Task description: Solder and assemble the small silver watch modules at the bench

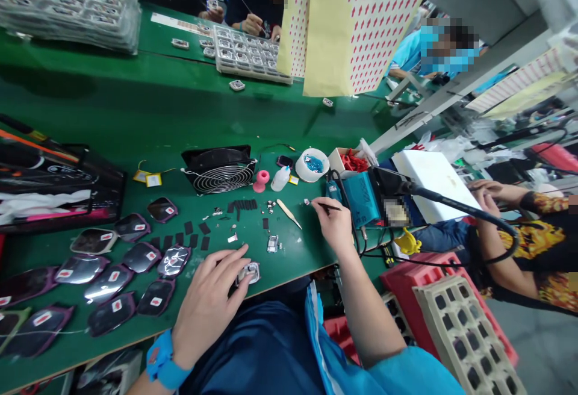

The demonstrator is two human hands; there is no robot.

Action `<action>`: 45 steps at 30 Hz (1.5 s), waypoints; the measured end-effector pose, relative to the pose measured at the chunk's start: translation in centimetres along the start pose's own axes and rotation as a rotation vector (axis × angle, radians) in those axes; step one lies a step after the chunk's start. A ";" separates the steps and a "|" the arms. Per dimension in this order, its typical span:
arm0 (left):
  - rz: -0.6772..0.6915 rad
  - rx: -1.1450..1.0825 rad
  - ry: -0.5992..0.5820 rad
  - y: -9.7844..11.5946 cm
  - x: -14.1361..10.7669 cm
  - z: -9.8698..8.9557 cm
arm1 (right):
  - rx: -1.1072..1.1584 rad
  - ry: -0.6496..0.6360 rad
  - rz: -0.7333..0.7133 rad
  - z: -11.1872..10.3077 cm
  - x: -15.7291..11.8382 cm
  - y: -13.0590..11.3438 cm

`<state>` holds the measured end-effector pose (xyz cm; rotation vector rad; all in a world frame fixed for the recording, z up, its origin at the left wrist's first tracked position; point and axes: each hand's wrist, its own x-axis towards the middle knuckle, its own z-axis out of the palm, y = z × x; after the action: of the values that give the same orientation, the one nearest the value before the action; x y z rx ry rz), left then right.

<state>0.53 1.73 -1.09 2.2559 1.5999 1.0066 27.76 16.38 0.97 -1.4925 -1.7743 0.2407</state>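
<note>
My left hand [212, 295] lies at the table's near edge, its fingers around a small silver watch-like case [251, 271] and partly covering it. Right of centre, my right hand [335, 223] is closed on dark tweezers [332, 207]. A tiny pale part [307, 202] shows at their left end; whether they grip it cannot be made out. Between the hands lie a small silver module [273, 243], a wooden-handled pointed tool [288, 213], a black pad [265, 223] and a little white-and-metal piece [232, 238].
Purple-framed dark screens [112, 280] cover the left. Behind the parts stand a black fan [219, 169], a white bottle [280, 178], a white bowl [312, 166] and a teal box [361, 199]. Sticker sheets [361, 27] hang above. Co-workers sit opposite and at right.
</note>
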 end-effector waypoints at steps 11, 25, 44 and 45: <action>0.000 0.003 -0.002 0.0 0.2 0.0 | -0.010 -0.016 -0.031 -2.7 -2.1 0.2; -0.010 0.003 -0.014 0.0 -0.1 0.1 | -0.111 -0.008 -0.081 -2.2 -1.0 1.1; -0.016 -0.004 -0.011 0.1 0.2 -0.1 | -0.159 -0.145 -0.131 -4.3 -1.3 0.7; -0.014 -0.003 -0.010 0.1 0.2 0.0 | -0.158 -0.168 -0.141 -4.7 -1.6 0.6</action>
<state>0.60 1.84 -0.93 2.2407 1.6071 0.9920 31.32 13.53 3.06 -1.4842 -2.0648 0.1619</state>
